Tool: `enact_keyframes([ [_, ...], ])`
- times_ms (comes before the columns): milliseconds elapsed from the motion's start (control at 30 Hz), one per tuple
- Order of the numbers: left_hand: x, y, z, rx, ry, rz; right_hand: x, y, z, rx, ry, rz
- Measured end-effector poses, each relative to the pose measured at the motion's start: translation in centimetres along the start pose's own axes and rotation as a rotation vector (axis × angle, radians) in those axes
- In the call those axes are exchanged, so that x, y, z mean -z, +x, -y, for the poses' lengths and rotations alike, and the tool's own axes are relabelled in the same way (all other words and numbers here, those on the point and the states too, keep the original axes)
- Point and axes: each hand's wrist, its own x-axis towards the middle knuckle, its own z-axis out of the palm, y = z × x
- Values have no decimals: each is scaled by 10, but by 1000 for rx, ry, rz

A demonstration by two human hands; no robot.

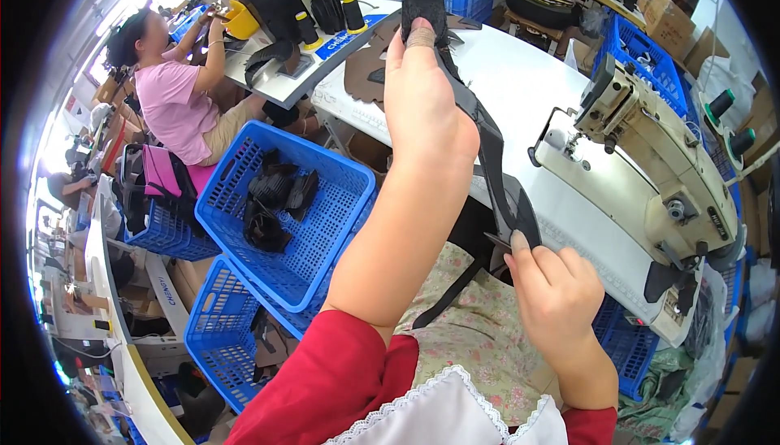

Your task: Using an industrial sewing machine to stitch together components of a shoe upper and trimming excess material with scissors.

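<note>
Long, curved black strip of pliant-looking material (491, 148): runs from top centre of frame down to right of centre, held up between both hands; top end cut off by frame edge.
Left hand (428, 91): closed on the strip near top centre, thumb pressed against it.
Right hand (561, 286): narrow pinch on the strip's lower end, right of centre. Small dark pointed object (496, 240) beside the fingertips; can't tell what it is or if it's gripped.
Beige sewing machine (678, 173): right of frame, apart from the strip. Strip isn't under the needle end.
Done: strip is off the white tabletop (520, 67) and in both hands. Stitching or trimming on it: can't tell.
Left: by my read, handling of this piece is midway; it isn't set down yet.
Flat brown-grey cut pieces (364, 71): on the tabletop, upper centre; waiting or finished, can't tell.
Upper blue plastic basket (318, 260): left of centre, holds bunched dark pieces (272, 189). Could be finished output; frame doesn't prove it.
Lower blue plastic basket (213, 315): lower left, more flat pieces inside, status unclear.
Overall count: not readable from here.
</note>
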Motion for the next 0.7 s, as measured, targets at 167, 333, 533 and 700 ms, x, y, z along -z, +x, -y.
enact_keyframes([
  [167, 35, 17, -8, -69, -99, -74, 10, -3, 15, 181, 209, -59],
  [333, 95, -5, -113, 21, 47, -235, 6, -42, -12, 135, 291, -119],
  [533, 256, -119, -354, -446, 570, -452, -28, -38, -25, 28, 397, -97],
  [700, 369, -157, -391, -716, 1590, -1127, -48, -19, -21, 79, 481, -117],
])
